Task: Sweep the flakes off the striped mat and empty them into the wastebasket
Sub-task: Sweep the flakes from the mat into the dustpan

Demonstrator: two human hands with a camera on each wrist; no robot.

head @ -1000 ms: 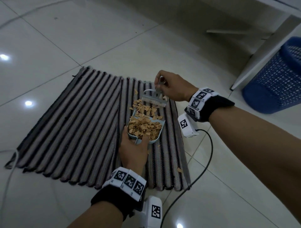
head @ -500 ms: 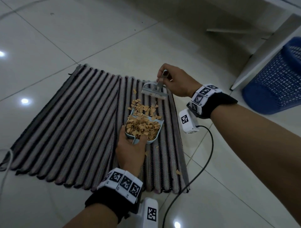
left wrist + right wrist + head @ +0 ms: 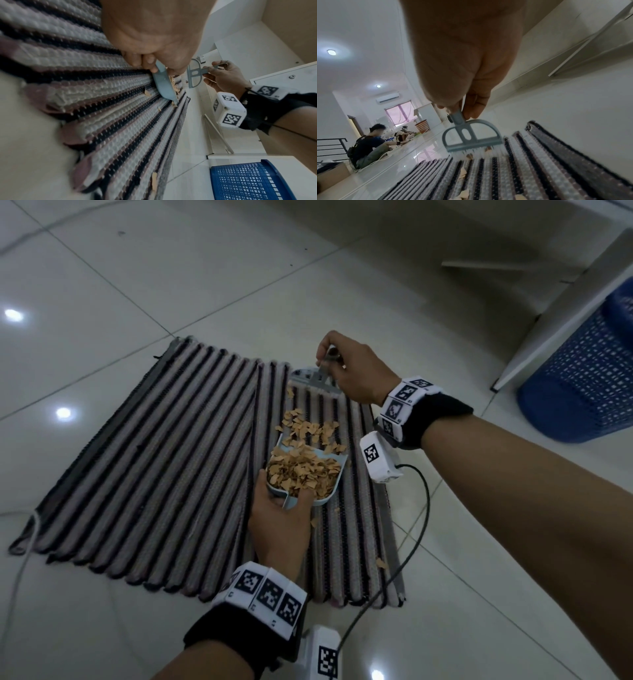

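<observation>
The striped mat (image 3: 164, 460) lies on the tile floor. My left hand (image 3: 279, 520) grips the handle of a light blue dustpan (image 3: 334, 455), (image 3: 163, 86) that rests on the mat's right part, heaped with tan flakes (image 3: 301, 470). More flakes lie on the mat just beyond the pan's lip (image 3: 308, 428). My right hand (image 3: 349, 368) pinches the handle of a small grey-blue brush (image 3: 313, 381), (image 3: 471, 138), whose bristles touch the mat's far edge. A few loose flakes (image 3: 381, 563) lie near the mat's right edge. The blue wastebasket (image 3: 582, 378), (image 3: 248, 181) stands to the right.
A white furniture leg (image 3: 561, 299) slants down beside the wastebasket. A black cable (image 3: 416, 539) runs from my right wrist across the mat's near right corner. In the right wrist view, two people (image 3: 368, 146) sit on the floor far off, near an orange basket (image 3: 422, 126).
My right hand has drawn the brush away from the dustpan, back to the mat's far edge. The dustpan and left hand have stayed in place on the mat.
</observation>
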